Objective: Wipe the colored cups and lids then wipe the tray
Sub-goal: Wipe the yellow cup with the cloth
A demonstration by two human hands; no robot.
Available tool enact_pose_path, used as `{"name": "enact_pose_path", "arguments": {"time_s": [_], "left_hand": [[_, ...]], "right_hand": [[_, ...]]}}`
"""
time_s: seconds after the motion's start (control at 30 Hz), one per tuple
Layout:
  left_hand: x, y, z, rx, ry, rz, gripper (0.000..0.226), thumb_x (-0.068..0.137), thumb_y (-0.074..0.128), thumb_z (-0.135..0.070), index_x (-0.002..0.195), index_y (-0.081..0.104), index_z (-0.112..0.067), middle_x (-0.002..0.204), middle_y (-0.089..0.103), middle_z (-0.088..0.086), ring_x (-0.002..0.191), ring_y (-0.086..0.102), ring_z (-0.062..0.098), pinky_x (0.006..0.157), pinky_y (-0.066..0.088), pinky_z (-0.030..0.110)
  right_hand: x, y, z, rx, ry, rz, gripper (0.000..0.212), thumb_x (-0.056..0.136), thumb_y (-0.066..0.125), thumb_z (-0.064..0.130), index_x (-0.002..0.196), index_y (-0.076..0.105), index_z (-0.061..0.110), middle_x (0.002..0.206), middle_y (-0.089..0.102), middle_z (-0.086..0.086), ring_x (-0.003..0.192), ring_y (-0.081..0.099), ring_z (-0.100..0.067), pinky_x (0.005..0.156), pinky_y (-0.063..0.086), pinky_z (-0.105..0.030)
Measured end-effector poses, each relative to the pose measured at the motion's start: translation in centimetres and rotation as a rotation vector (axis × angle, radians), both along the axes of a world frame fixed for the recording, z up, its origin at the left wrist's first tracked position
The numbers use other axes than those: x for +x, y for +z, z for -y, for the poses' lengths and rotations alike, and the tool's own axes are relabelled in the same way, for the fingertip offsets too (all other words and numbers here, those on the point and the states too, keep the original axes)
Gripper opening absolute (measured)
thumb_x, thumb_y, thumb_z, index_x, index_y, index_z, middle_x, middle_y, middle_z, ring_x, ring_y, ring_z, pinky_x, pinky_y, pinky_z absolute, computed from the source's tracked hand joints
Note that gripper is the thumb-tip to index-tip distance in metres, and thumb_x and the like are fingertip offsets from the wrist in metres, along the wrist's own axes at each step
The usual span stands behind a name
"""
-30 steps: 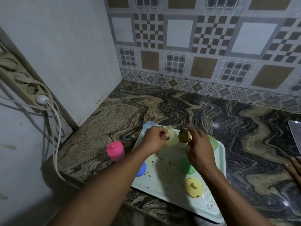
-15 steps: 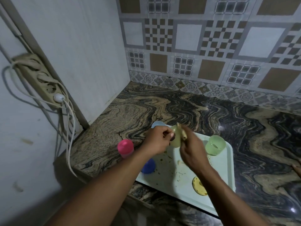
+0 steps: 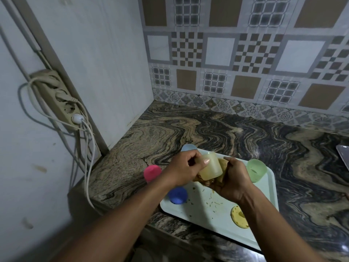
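My left hand (image 3: 184, 167) grips a pale yellow cup (image 3: 211, 166), tilted on its side above the pale green tray (image 3: 204, 210). My right hand (image 3: 233, 181) presses a brownish cloth (image 3: 221, 165) against the cup from below and the right. On the tray stand a green cup (image 3: 255, 170), a blue lid (image 3: 177, 194) and a soiled yellow lid (image 3: 238, 216). A light blue cup (image 3: 188, 147) peeks out behind my left hand. The pink cup (image 3: 152, 173), lid on, stands on the counter left of the tray. Crumbs and smears dot the tray.
The marble counter (image 3: 217, 129) runs back to a tiled wall. A power strip (image 3: 60, 99) with cables hangs on the left wall by the counter's corner. A grey flat object (image 3: 343, 153) shows at the right edge. The tray overhangs the counter's front edge.
The yellow cup has been lifted and tilted on its side in my left hand. My right hand has brought the cloth up around it. The view has shifted left.
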State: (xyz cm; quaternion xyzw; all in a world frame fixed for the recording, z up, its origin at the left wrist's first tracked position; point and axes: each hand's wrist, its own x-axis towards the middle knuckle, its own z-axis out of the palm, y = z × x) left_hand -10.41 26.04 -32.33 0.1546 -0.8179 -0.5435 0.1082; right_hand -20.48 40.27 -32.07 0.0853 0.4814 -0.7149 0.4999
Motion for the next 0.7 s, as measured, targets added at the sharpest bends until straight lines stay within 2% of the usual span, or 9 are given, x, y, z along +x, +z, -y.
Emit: {"name": "enact_pose_path", "arguments": {"time_s": [0.07,0.17,0.23,0.3,0.37,0.47,0.53,0.63,0.7], "left_hand": [[-0.1,-0.2,-0.2,-0.045,0.074,0.002,0.05,0.085,0.062,-0.062,0.065,0.054,-0.017,0.062,0.049,-0.007,0.06,0.048,0.01,0.061,0.042,0.033],[-0.9,-0.2,-0.3,0.032,0.166,-0.052,0.022,0.089,0.071,-0.046,0.074,0.064,-0.033,0.08,0.066,-0.013,0.074,0.062,0.008,0.067,0.049,0.028],[-1.4,0.0,-0.3,0.16,0.175,-0.053,0.006,0.084,0.076,-0.039,0.086,0.072,-0.037,0.102,0.071,0.003,0.092,0.068,0.027,0.079,0.058,0.04],[-1.4,0.3,-0.5,0.279,0.17,-0.055,0.006,0.078,0.078,-0.034,0.083,0.074,-0.035,0.104,0.072,0.011,0.099,0.068,0.037,0.089,0.058,0.051],[-1.2,0.7,-0.8,0.431,0.126,-0.09,0.013,0.085,0.076,-0.016,0.078,0.074,-0.027,0.101,0.071,0.013,0.099,0.069,0.036,0.095,0.056,0.054],[-1.1,0.9,-1.4,0.602,0.066,-0.117,0.018,0.093,0.066,-0.002,0.08,0.069,-0.013,0.096,0.067,0.01,0.097,0.064,0.029,0.1,0.051,0.051],[-1.2,0.7,-1.4,0.563,0.085,-0.087,0.012,0.093,0.07,-0.017,0.082,0.07,-0.013,0.093,0.067,0.009,0.095,0.063,0.028,0.1,0.05,0.053],[-1.8,1.6,-1.0,0.26,0.122,0.106,0.053,0.077,0.068,-0.066,0.075,0.067,-0.013,0.075,0.062,0.009,0.075,0.059,0.027,0.074,0.053,0.045],[-2.3,2.0,-0.6,0.149,0.124,0.141,0.051,0.085,0.066,-0.061,0.072,0.063,-0.012,0.063,0.051,0.003,0.062,0.048,0.021,0.061,0.044,0.037]], "right_hand": [[1.0,-0.1,0.6,-0.001,-0.059,-0.091,0.047,0.104,0.031,0.036,0.118,0.063,0.003,0.115,0.07,-0.026,0.106,0.065,-0.045,0.093,0.053,-0.056],[2.2,-0.5,1.1,0.026,-0.08,-0.487,0.04,0.106,0.034,0.029,0.126,0.064,0.012,0.124,0.069,-0.016,0.11,0.067,-0.032,0.093,0.057,-0.048],[2.9,-1.0,0.7,0.048,-0.081,-0.722,0.038,0.107,0.038,0.025,0.139,0.056,0.02,0.132,0.065,-0.002,0.114,0.065,-0.016,0.087,0.056,-0.032],[2.9,-1.9,0.0,0.033,-0.098,-0.881,0.039,0.104,0.05,0.029,0.143,0.052,0.028,0.135,0.062,0.006,0.118,0.062,-0.009,0.094,0.053,-0.03],[2.5,-2.2,-0.6,0.016,-0.084,-0.923,0.043,0.097,0.061,0.035,0.139,0.054,0.033,0.131,0.065,0.007,0.117,0.064,-0.01,0.094,0.054,-0.033],[1.3,-1.5,-0.7,-0.02,-0.036,-0.753,0.048,0.086,0.066,0.044,0.132,0.061,0.03,0.123,0.07,-0.001,0.111,0.068,-0.022,0.088,0.059,-0.041],[1.0,-1.1,-0.8,-0.006,-0.037,-0.744,0.046,0.086,0.066,0.045,0.128,0.065,0.025,0.118,0.072,-0.005,0.109,0.068,-0.027,0.087,0.059,-0.045],[1.2,-1.4,-0.8,0.11,-0.078,-0.941,0.038,0.096,0.062,0.038,0.131,0.064,0.023,0.115,0.072,0.001,0.102,0.07,-0.012,0.08,0.059,-0.035],[1.3,-1.9,-0.7,0.184,-0.064,-1.088,0.038,0.099,0.057,0.038,0.134,0.061,0.023,0.116,0.071,0.006,0.097,0.068,-0.001,0.081,0.056,-0.03]]}}
